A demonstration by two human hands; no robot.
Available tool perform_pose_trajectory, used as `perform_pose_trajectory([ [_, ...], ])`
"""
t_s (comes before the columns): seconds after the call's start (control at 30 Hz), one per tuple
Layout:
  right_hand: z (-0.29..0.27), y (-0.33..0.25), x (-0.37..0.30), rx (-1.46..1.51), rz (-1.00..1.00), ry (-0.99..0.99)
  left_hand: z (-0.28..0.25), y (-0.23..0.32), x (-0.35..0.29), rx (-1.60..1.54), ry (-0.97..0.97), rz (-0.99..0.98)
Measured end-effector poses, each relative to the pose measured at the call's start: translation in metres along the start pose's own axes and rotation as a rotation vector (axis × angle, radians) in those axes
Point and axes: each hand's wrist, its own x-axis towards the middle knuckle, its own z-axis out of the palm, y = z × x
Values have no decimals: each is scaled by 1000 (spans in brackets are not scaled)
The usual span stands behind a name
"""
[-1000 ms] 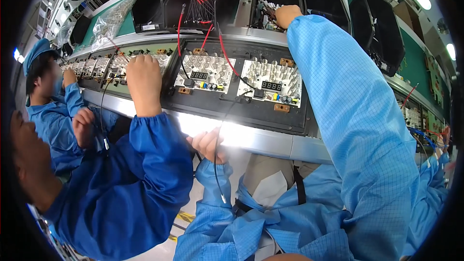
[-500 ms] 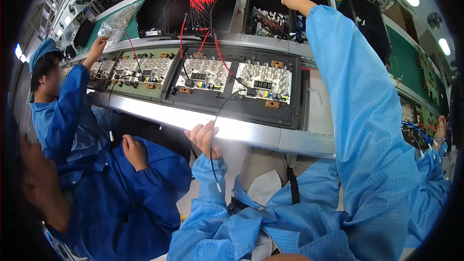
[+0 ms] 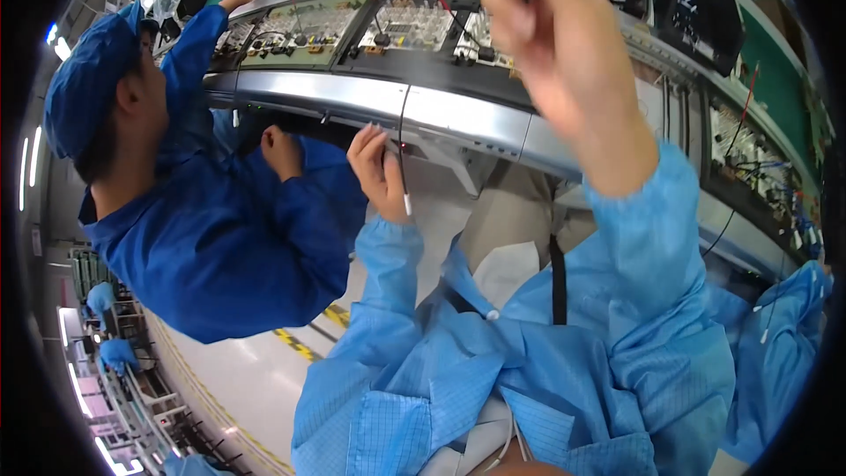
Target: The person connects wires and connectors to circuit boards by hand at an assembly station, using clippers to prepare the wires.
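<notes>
Alongside circuit boards (image 3: 412, 25), silver rail (image 3: 352, 97) above floor (image 3: 256, 368).

I count two bare hands of the wearer: one left hand (image 3: 379, 167), one right hand (image 3: 568, 57). Beside the left, one black cable (image 3: 403, 137), one white tip (image 3: 408, 204). Left: one co-worker (image 3: 220, 238), one blue cap (image 3: 92, 92).

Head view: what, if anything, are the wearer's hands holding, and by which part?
Neither hold can be told: a black wire hangs at the left hand, grip unclear; the right hand is blurred.
</notes>
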Motion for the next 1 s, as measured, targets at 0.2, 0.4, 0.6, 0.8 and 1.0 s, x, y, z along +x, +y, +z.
perform_pose_trajectory([
  [0.2,-18,28,-103,-594,144,-13,-51,81,-25,18,-51,87],
  [0.4,-32,56,-136,-892,39,-8,2,175,-6,-138,-328,-146],
  [0.6,-33,62,-141,-784,90,40,5,155,-4,-182,-400,-20],
  [0.8,-50,59,-135,-650,-47,248,-32,142,54,-269,-208,268],
  [1.0,-55,45,-148,-959,-270,250,-24,100,137,155,-138,235],
])
